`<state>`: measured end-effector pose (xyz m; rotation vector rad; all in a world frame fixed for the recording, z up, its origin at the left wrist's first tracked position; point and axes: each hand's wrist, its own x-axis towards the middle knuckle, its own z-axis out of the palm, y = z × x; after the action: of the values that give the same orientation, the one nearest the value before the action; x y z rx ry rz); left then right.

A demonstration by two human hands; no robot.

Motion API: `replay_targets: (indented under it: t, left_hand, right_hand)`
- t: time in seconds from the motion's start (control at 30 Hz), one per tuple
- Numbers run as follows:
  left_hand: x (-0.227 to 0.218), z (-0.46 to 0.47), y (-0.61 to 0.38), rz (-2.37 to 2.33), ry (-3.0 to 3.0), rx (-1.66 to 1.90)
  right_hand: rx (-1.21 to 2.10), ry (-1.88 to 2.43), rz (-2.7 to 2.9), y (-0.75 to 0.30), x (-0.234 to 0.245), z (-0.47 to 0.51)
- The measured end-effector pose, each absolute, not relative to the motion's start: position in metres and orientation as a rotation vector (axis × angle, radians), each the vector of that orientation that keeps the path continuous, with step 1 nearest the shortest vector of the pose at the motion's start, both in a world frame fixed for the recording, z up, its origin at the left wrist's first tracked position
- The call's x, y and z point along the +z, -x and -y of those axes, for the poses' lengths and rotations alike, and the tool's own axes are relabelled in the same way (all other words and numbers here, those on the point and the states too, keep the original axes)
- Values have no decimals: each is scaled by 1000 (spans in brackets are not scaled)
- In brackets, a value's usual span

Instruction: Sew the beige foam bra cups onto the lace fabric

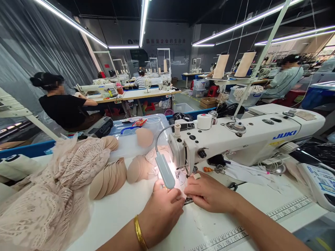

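Under the lit needle area of a white JUKI sewing machine [222, 136] lies a piece of pale pink fabric [180, 181], partly hidden by my fingers and the lamp. My left hand [163, 211], with a gold bangle at the wrist, has its fingers closed on the fabric's near left edge. Close to the presser foot, my right hand [209, 191] pinches the right side of the same fabric. A grey lamp head [165, 170] on a bent metal neck hangs just above my left fingers. More pink lace [154, 157] sits behind the lamp.
Fanned beige cup pads [108, 179] and a heap of beige lace [52, 188] cover the left side. A clear plastic bin [125, 139] stands behind them. Black scissors handles [232, 186] and white straps [248, 172] lie right. Co-workers sit at other machines beyond.
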<state>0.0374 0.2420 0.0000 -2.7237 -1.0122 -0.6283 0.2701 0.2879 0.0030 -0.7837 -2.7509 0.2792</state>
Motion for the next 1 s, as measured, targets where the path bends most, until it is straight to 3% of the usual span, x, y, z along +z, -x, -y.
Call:
replay_targets:
  t: [1.0]
  left_hand:
    - [1, -302, -5, 988, 2877, -564]
  right_hand:
    - [169, 1075, 2667, -252, -22, -293]
